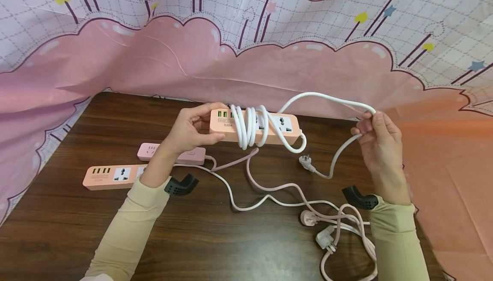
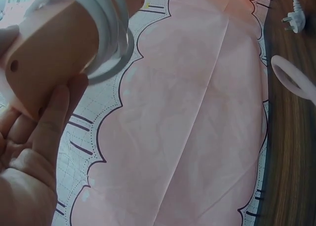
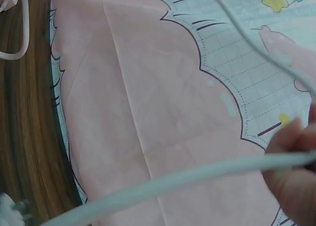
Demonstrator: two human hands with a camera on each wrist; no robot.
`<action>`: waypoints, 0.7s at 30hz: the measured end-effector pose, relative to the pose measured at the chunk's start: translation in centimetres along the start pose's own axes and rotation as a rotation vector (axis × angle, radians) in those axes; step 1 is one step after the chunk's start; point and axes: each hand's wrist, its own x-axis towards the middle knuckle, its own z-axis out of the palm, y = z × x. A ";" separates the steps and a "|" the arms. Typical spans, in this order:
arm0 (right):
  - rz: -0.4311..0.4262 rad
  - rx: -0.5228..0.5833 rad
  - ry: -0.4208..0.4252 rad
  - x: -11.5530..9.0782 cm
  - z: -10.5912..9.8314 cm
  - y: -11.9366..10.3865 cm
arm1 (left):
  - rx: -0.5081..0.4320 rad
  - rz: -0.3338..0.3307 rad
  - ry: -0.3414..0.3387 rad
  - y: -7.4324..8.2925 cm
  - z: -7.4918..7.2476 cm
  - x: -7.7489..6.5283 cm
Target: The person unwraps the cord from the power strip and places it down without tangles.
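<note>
My left hand [image 1: 189, 128] grips the left end of an orange power strip [image 1: 219, 135], lifted over the table. Several turns of its white cord [image 1: 251, 127] wrap around the strip's middle. From there the cord arcs to the right, where my right hand [image 1: 379, 140] pinches it between thumb and fingers. Below that hand the cord's tail hangs down to a white plug [image 1: 306, 163] with its prongs upward. In the left wrist view the strip's underside [image 2: 54, 58] faces the camera, thumb and fingers around its end. The right wrist view shows the cord [image 3: 197, 174] crossing in front of the right hand [image 3: 291, 171].
A second orange power strip [image 1: 101, 182] and a pink one [image 1: 194, 156] lie on the dark wooden table [image 1: 215, 246] at left, partly behind the left forearm. Their cords run right to a pink plug [image 1: 308, 218] and a white plug [image 1: 325, 239]. A patterned pink curtain [image 1: 246, 75] hangs behind.
</note>
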 end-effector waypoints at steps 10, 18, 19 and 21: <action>-0.031 -0.023 0.193 1.2 1.4 -0.4 | -0.046 -0.030 -0.114 -0.3 1.1 -0.1; 0.029 0.129 -0.058 1.3 2.7 -1.0 | -0.022 -0.057 -0.148 -0.8 1.0 -0.5; 0.035 0.100 -0.080 1.3 2.9 -1.0 | -0.020 -0.058 -0.152 -0.8 1.0 -0.5; 0.052 0.065 -0.108 1.3 3.3 -1.2 | -0.015 -0.060 -0.156 -0.8 1.1 -0.5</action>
